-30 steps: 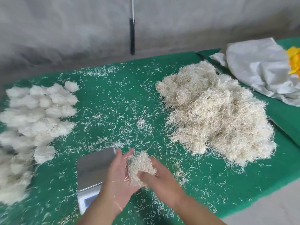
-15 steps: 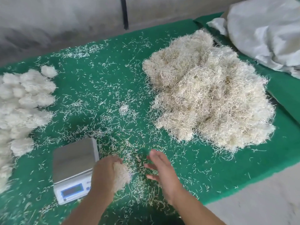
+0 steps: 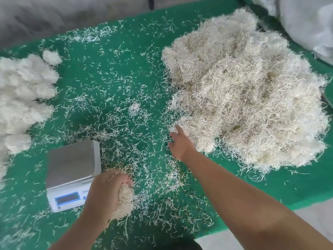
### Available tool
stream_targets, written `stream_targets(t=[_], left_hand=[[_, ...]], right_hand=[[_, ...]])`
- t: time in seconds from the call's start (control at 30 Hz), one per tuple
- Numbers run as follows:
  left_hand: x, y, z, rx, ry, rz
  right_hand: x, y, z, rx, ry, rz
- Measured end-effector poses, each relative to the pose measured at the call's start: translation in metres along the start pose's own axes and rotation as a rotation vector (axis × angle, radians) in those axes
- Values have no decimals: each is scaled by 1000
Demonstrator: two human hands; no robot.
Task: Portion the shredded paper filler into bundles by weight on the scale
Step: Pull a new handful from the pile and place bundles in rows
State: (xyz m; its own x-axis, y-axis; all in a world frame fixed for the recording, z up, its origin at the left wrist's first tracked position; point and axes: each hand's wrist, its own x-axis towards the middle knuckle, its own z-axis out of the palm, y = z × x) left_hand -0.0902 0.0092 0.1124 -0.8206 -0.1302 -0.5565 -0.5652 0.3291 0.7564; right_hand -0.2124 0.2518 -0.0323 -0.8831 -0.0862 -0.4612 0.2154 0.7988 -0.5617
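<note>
Two hands busy: left hand [image 3: 108,192] clutches a wad [image 3: 126,199] beside the scale [image 3: 72,170]; right hand [image 3: 180,147], fingers spread, touches the big pile [image 3: 248,91]; finished bundles [image 3: 23,94] far left.

Left hand [image 3: 108,193] low near the body, fingers curled in a fist-like grip, forearm angled up from bottom edge. Right arm stretched forward and right, right hand [image 3: 180,147] palm down, fingertips partly hidden, probably spread loosely.

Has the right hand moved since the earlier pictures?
Yes. The right hand has gone away from the scale toward the big pile of shredded paper and now touches its near edge.
</note>
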Motion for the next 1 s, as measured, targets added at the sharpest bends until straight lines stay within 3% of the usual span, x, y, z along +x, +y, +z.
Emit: stream_targets(t=[0.1, 0.2, 0.3, 0.4, 0.6, 0.8, 0.93, 1.0], left_hand=[[1, -7, -4, 39, 36, -53], [-1, -12, -10, 61, 10, -68], [0, -18, -11, 157, -36, -17], [-2, -18, -2, 280, -84, 25], [-8, -8, 11, 436, -260, 204], [-13, -14, 1, 693, -207, 257], [-27, -15, -15, 821, -194, 333], [-32, -16, -25, 840, -133, 358]], right_hand=[[12, 4, 4, -73, -43, 37], [-2, 2, 9, -34, 71, -51], [-39, -7, 19, 145, 241, -175], [-84, -18, 34, 399, 357, -175], [-156, -53, 53, 600, 309, -226], [-192, -73, 64, 427, 262, -300], [-196, -82, 65, 130, 213, -444], [-189, -82, 67, -52, 172, -408]])
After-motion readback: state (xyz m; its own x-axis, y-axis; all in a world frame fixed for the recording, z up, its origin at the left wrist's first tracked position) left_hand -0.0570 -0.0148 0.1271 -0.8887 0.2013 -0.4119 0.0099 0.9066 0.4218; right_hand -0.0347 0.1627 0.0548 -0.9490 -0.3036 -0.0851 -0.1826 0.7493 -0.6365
